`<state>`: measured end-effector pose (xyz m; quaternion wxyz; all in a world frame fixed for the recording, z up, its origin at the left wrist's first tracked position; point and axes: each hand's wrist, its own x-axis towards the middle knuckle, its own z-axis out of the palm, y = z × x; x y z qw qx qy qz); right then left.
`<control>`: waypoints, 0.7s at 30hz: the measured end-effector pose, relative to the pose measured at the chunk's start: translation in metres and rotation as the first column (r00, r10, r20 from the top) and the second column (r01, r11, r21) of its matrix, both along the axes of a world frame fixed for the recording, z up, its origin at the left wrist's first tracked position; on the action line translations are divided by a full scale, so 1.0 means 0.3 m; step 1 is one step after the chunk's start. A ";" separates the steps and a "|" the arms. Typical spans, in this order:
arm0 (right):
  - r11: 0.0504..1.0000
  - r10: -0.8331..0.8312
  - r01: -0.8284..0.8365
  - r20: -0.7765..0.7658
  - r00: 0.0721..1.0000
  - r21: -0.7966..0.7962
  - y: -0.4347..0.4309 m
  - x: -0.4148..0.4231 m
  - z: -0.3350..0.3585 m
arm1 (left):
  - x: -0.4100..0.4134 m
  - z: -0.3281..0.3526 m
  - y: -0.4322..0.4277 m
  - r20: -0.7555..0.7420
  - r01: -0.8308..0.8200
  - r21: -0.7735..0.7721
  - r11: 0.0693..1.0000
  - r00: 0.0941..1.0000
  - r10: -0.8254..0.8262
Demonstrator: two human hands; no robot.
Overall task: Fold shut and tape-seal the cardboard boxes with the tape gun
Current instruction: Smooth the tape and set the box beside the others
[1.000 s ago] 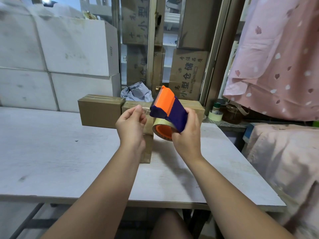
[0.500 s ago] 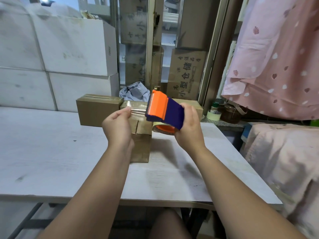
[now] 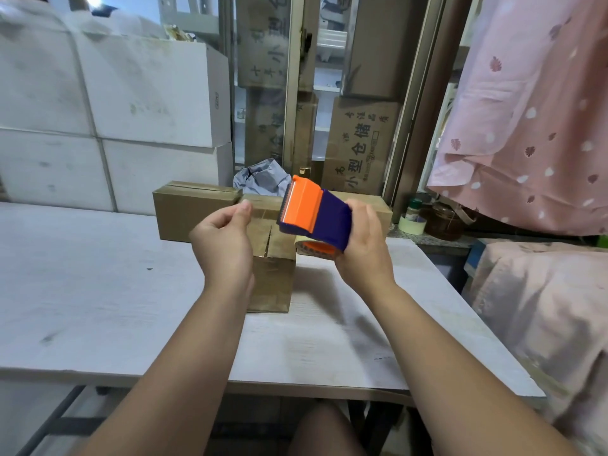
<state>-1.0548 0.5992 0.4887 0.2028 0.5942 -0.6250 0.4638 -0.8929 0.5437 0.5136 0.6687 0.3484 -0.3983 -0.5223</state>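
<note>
My right hand grips an orange and purple tape gun in the air above the table. My left hand is just left of the gun's orange blade end, thumb and fingers pinched on the end of the clear tape, a short faint strip reaching to the gun. Under both hands stands a small cardboard box, its top flaps folded down with an open seam between them. Behind it lie two more brown boxes, one to the left and another to the right.
The boxes sit on a white table whose front edge is near me. Large white cartons are stacked at the back left. A crumpled grey bag, a tape roll, a jar and pink cloth crowd the back and right.
My left hand has moved left, away from the gun, drawing out a short strip of tape. The tape gun has tipped flatter, sinking slightly over the small box.
</note>
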 end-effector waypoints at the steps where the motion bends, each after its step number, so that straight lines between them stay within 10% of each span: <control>1: 1.000 -0.009 0.009 0.001 1.000 0.010 -0.005 -0.007 0.001 | -0.003 0.000 0.011 0.031 -0.024 -0.037 0.999 0.999 0.025; 21: 0.965 -0.104 0.138 -0.157 0.982 0.223 0.041 0.007 0.033 | 0.070 -0.071 -0.061 -0.020 0.079 0.188 0.979 0.997 -0.077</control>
